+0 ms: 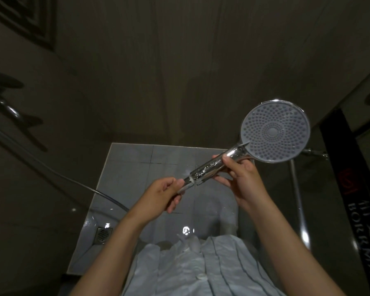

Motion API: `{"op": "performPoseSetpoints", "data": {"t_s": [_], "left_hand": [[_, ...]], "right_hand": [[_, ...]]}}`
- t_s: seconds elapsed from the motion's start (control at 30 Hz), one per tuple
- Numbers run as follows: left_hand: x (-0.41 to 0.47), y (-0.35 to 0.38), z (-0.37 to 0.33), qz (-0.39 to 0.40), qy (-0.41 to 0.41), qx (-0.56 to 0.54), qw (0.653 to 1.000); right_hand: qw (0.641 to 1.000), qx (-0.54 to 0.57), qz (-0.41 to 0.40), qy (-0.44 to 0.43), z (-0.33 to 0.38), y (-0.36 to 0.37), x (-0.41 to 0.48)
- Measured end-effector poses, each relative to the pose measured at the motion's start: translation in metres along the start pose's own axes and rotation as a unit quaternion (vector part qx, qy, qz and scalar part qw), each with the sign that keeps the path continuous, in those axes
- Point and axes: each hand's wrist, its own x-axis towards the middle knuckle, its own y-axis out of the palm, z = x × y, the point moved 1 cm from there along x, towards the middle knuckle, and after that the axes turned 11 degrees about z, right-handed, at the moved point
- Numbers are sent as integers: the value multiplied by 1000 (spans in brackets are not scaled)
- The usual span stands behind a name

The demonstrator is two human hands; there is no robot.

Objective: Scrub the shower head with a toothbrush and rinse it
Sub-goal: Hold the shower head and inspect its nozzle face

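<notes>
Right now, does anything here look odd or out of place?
One thing: on the shower head, a pale ring shows at the handle's lower joint, between the left hand and right hand, as if partly unscrewed. Nothing looks broken.

A: How is the room looking?
B: Dim. Dark walls (179,60) are standing round a pale tiled floor (132,163), and a square drain (103,234) is sitting by its left edge.
A: Any light?
B: One bright spot (186,230) is glinting on the tiles, near the front edge.

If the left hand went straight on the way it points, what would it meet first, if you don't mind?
Likely the right hand, gripping the shower head further up its handle, though depth is unclear.
</notes>
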Motion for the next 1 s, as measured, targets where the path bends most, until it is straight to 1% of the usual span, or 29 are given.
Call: {"op": "performPoseSetpoints", "data": {"t_s": [0.13,0.3,0.4,0.53,0.77,1.0], "left_hand": [[0,1,0,-4,-7,-3,1000],[0,1,-3,-91,17,-3,996],[2,1,-3,-121,33,11,992],[3,2,-3,-99,30,0,995],[5,1,-3,-38,-11,-3,999],[4,1,-1,-33,-25,-3,999]], "right_hand": [[1000,-3,3,2,0,1,1],[1000,-12,4,-4,0,2,1],[1000,-2,1,-5,2,4,1],[1000,-1,0,-6,3,3,0],[1000,0,0,6,3,2,0],[1000,4,8,-5,5,3,1]]}}
